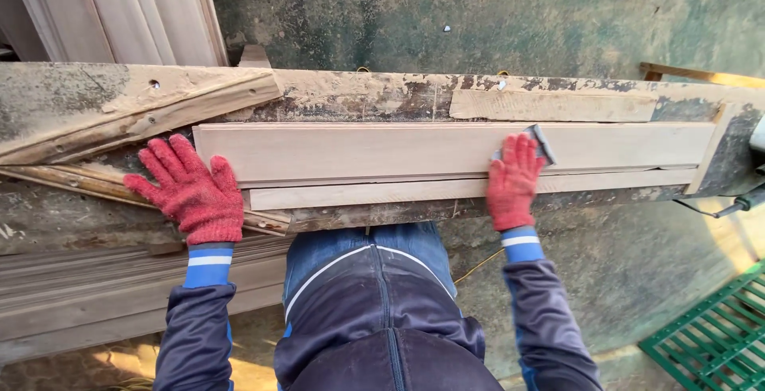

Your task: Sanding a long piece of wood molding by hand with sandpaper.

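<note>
Rough, paint-crusted bench timber (358, 96) runs across in front of you, with a green-stained concrete floor beyond. Your left hand (191, 192) lies flat, fingers spread, on the bench just off the left end of the pale wooden board (382, 150). That board's long axis runs left to right, spanning both hands. Your right hand (511, 180) presses a grey sanding pad (540, 142) onto the board's near edge, so it is the hand actually on the board. A green grate (709, 339) lies to its lower right.
</note>
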